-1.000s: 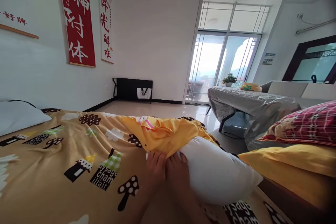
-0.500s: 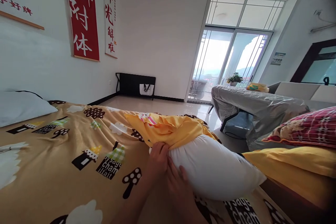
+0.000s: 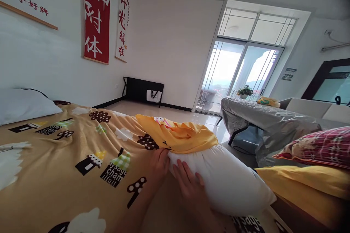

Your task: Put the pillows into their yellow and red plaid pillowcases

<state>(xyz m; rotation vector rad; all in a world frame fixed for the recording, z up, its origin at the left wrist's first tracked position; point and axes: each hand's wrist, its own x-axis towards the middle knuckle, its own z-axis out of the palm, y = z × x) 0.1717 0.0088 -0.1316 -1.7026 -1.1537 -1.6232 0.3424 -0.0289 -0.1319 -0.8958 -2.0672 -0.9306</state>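
Note:
A white pillow [image 3: 226, 178] lies on the patterned tan blanket [image 3: 62, 174], its far end inside a yellow pillowcase [image 3: 188, 136]. My left hand [image 3: 160, 162] is closed on the near edge of the pillowcase, at the pillow's left corner. Just to its right, my right hand [image 3: 188, 182] lies against the pillow's white side with its fingers stretched out. The pillowcase is bunched in folds over the far part of the pillow, and the end inside it is hidden.
Yellow cloth [image 3: 306, 182] and a red plaid cushion [image 3: 322, 147] sit at the right. Behind them stands a table under a silvery cover [image 3: 262, 113]. Another white pillow [image 3: 27, 105] rests at the far left. A black folded panel [image 3: 136, 89] leans by the back wall.
My right hand has moved from the pillowcase's edge back onto the pillow's side, its fingers now straighter. My left hand keeps its hold. The view has tilted slightly upward.

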